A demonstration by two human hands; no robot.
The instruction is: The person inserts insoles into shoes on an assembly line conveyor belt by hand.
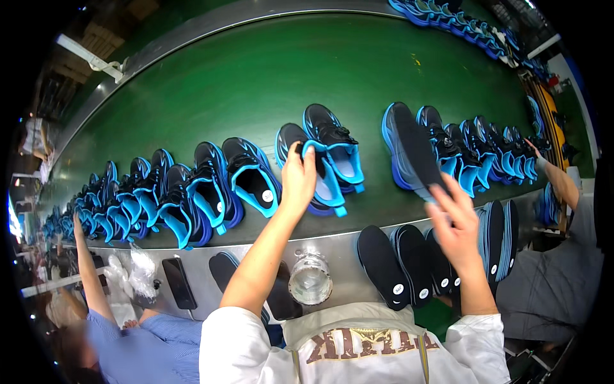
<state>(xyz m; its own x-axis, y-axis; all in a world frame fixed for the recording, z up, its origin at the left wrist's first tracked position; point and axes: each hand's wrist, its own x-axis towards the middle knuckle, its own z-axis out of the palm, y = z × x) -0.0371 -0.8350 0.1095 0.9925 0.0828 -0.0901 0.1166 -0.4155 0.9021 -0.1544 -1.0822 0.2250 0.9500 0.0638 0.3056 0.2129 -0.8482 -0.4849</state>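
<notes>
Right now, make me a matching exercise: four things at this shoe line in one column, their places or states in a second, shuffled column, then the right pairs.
Things:
1. left hand
2. right hand
3. clear glass jar
4. black phone

Places or states:
A. lies flat on the steel ledge, beside crumpled clear plastic
B. holds a black insole up over the green conveyor belt
C. grips the blue collar of a black and blue sneaker
D. stands on the steel ledge between the two forearms

Pairs: 1-C, 2-B, 3-D, 4-A
</notes>
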